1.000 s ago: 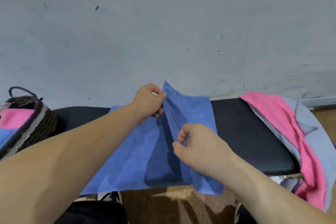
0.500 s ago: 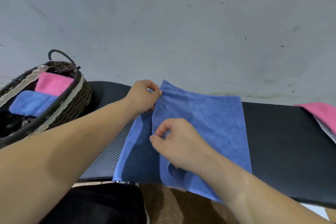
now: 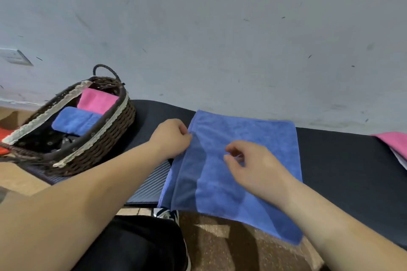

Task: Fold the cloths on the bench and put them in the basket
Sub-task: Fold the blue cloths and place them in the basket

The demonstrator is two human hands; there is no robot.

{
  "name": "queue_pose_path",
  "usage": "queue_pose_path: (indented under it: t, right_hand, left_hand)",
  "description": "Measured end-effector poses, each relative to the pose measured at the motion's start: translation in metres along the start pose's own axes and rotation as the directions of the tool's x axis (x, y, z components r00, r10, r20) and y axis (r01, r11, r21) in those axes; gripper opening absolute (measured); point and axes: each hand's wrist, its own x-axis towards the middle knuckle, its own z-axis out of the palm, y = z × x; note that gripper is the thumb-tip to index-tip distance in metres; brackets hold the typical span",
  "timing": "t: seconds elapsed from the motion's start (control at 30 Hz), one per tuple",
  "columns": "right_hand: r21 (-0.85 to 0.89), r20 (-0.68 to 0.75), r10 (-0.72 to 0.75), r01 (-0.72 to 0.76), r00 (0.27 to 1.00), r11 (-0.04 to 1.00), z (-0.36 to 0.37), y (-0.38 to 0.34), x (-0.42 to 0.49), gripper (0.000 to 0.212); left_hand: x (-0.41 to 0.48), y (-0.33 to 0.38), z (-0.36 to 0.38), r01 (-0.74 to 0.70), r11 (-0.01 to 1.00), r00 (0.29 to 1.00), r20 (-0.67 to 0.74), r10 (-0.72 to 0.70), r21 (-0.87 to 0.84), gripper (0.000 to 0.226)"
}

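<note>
**Blue cloth folded flat on the bench**

Since half a second ago, we see the raised flap of the blue cloth [image 3: 246, 138] laid down: it now lies doubled and flat at the centre of the frame, its lower edge hanging off the front of the black bench [image 3: 343, 160]. Our view has also swung left, so the basket [image 3: 94, 149] sits fuller in the left of the frame.

We find the left hand [image 3: 170, 136] at the cloth's left edge, fingers curled in and pinching the folded layers there. The right hand [image 3: 253, 165] is over the middle of the cloth, thumb and forefinger bent toward each other; we cannot tell whether they grip any fabric or only rest on it.

The wicker basket stands on the bench's left end, well apart from the cloth, with a folded pink cloth [image 3: 97, 100] and a folded blue cloth [image 3: 74, 120] inside. At the right edge of the frame a pink cloth [image 3: 394, 141] lies on the bench.
</note>
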Motion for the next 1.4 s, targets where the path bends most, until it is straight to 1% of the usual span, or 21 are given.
queue_pose_path:
  t: [0.03,0.1,0.17,0.2,0.27,0.37,0.47,0.6,0.67,0.7,0.73,0.83,0.9,0.97,1.03,1.1,1.13,1.2,1.27,1.4]
  right_hand:
    - [-0.131,0.004,0.018,-0.017,1.000,0.991,-0.007,0.009,-0.001,0.037]
    - [-0.329,0.086,0.133,-0.098,0.987,0.939,-0.019,0.027,-0.005,0.058]
    - [-0.436,0.199,0.249,-0.142,0.948,0.889,-0.024,0.048,-0.011,0.080]
    - [-0.471,0.247,0.283,-0.140,0.927,0.871,-0.025,0.058,-0.015,0.086]
    - [-0.525,0.291,0.294,-0.105,0.910,0.844,-0.023,0.077,-0.024,0.089]
    - [-0.525,0.266,0.287,-0.111,0.920,0.844,-0.025,0.093,-0.034,0.085]
    - [-0.559,0.244,0.337,-0.152,0.910,0.815,-0.036,0.108,-0.040,0.082]
    - [-0.602,0.229,0.494,-0.277,0.838,0.749,-0.059,0.126,-0.042,0.082]
    - [-0.611,0.199,0.540,-0.328,0.818,0.721,-0.064,0.124,-0.042,0.082]
    - [-0.609,0.170,0.531,-0.335,0.830,0.719,-0.063,0.119,-0.041,0.083]
    - [-0.600,0.137,0.489,-0.320,0.862,0.733,-0.060,0.113,-0.040,0.081]
    - [-0.502,0.051,0.269,-0.208,0.962,0.840,-0.048,0.089,-0.030,0.067]
    - [-0.371,0.007,0.157,-0.144,0.988,0.918,-0.039,0.073,-0.018,0.055]
    - [-0.234,-0.035,0.101,-0.106,0.994,0.966,-0.030,0.061,-0.002,0.044]
    - [-0.153,-0.060,0.100,-0.108,0.993,0.982,-0.021,0.047,0.018,0.035]
    - [-0.099,-0.090,0.115,-0.124,0.989,0.987,-0.013,0.033,0.041,0.018]
    - [-0.079,-0.108,0.121,-0.130,0.987,0.988,-0.010,0.027,0.053,0.014]
    - [-0.054,-0.135,0.159,-0.168,0.978,0.984,-0.004,0.019,0.081,0.021]
    - [-0.084,-0.115,0.208,-0.218,0.971,0.972,0.000,0.013,0.109,0.022]
    - [-0.258,-0.026,0.319,-0.315,0.947,0.913,0.003,0.005,0.146,0.024]
  left_hand:
    - [-0.006,-0.001,0.002,0.002,0.999,1.000,0.017,-0.002,0.047,0.014]
    - [-0.017,-0.003,0.009,0.003,0.990,0.999,0.041,-0.009,0.143,0.019]
    - [-0.026,-0.005,0.015,-0.005,0.978,0.999,0.037,-0.002,0.210,0.024]
    - [-0.029,-0.006,0.018,-0.013,0.975,0.999,0.033,0.006,0.223,0.026]
    - [-0.034,-0.008,0.023,-0.023,0.976,1.000,0.024,0.018,0.215,0.030]
    - [-0.040,-0.006,0.031,-0.056,0.982,0.998,0.021,0.053,0.182,0.033]
    - [-0.046,0.007,0.039,-0.097,0.982,0.994,0.056,0.088,0.164,0.035]
    - [-0.059,0.027,0.046,-0.132,0.960,0.984,0.146,0.099,0.245,0.036]
    - [-0.064,0.032,0.052,-0.155,0.958,0.975,0.192,0.109,0.242,0.039]
    - [-0.065,0.034,0.054,-0.156,0.965,0.972,0.206,0.112,0.213,0.039]
    - [-0.066,0.036,0.057,-0.153,0.973,0.970,0.215,0.115,0.171,0.038]
    - [-0.065,0.038,0.060,-0.111,0.993,0.969,0.226,0.100,0.036,0.035]
    - [-0.063,0.036,0.061,-0.065,0.997,0.970,0.231,0.070,-0.031,0.033]
    - [-0.061,0.032,0.062,-0.023,0.995,0.967,0.249,0.047,-0.100,0.025]
    - [-0.059,0.029,0.063,0.006,0.987,0.957,0.287,0.041,-0.160,0.020]
    - [-0.060,0.028,0.064,0.026,0.980,0.957,0.289,0.033,-0.199,0.019]
    - [-0.060,0.028,0.064,0.035,0.976,0.958,0.286,0.029,-0.215,0.019]
    - [-0.061,0.029,0.063,0.038,0.971,0.952,0.303,0.035,-0.234,0.017]
    - [-0.061,0.027,0.063,0.032,0.971,0.947,0.318,0.047,-0.239,0.017]
    - [-0.058,0.018,0.061,0.011,0.967,0.956,0.285,0.064,-0.255,0.020]
